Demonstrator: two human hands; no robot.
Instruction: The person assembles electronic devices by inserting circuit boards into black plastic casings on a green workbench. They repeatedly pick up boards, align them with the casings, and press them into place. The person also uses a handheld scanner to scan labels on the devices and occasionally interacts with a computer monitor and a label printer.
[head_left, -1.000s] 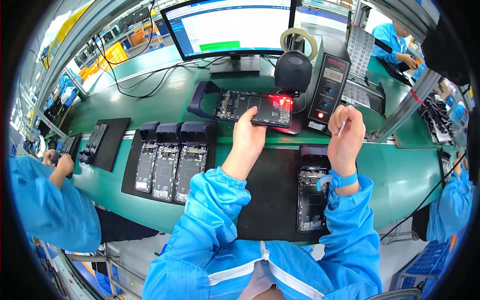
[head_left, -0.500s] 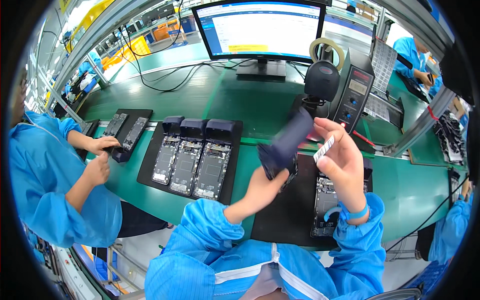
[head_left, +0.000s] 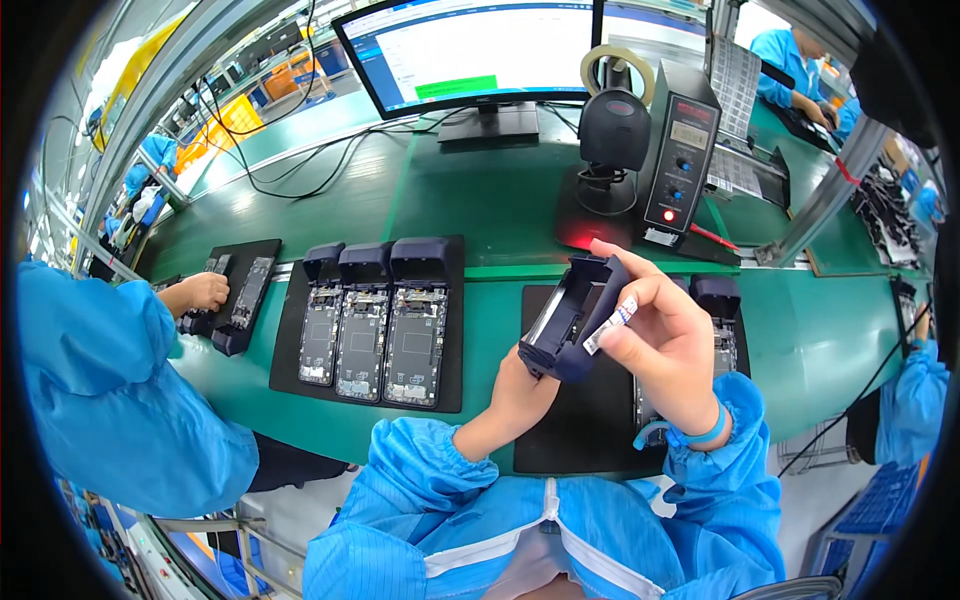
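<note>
Lying in a row on the left mat (head_left: pixel 452 350), three opened phones (head_left: pixel 362 340) with dark hoods (head_left: pixel 363 262) sat apart from both hands. Handling was under way on a fourth phone (head_left: pixel 572 322), tilted above the right mat (head_left: pixel 575 435): the left hand (head_left: pixel 522 402) had its fingers clamped round it, while the right hand's (head_left: pixel 672 338) fingers pinched a white label (head_left: pixel 611 326), whose contact with the phone was hard to judge. A fifth phone (head_left: pixel 726 345) lay partly hidden behind that hand. Along the green tabletop (head_left: pixel 480 195) came a blue-sleeved co-worker (head_left: pixel 100 370), a lit monitor (head_left: pixel 470 50), a scanner (head_left: pixel 613 130) and a control box (head_left: pixel 685 150) glowing red.
</note>
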